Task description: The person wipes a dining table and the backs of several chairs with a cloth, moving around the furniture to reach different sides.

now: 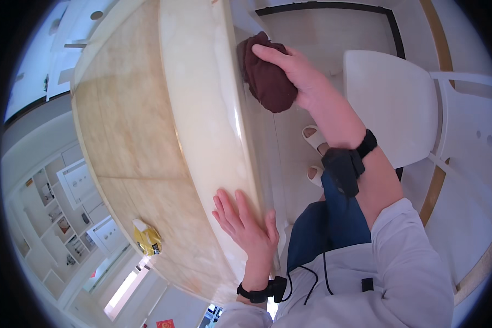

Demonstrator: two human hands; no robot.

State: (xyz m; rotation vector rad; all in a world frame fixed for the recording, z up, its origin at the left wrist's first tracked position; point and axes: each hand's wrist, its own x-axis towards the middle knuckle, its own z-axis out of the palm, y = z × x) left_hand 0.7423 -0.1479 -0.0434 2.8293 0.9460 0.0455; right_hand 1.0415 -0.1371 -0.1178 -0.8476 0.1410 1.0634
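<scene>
A dark maroon cloth point(270, 78) is bunched in my right hand point(289, 67), which presses it against the side edge of the large marble-look table point(201, 106) near the top of the view. The thumb lies over the cloth and the other fingers are hidden. My left hand point(246, 227) rests on the cream border of the tabletop, fingers spread, with nothing in it; its thumb is at the rounded edge. Farther over the top, toward the far rim, stands a yellow and white package point(146, 238). Black straps with devices circle both wrists.
A white chair point(393, 98) is to the right, close behind my right arm. My feet in pale slippers point(313, 137) are on the floor beside the table. Beyond the far side stand more white chairs point(78, 183) and a white shelf unit point(51, 213) with small objects.
</scene>
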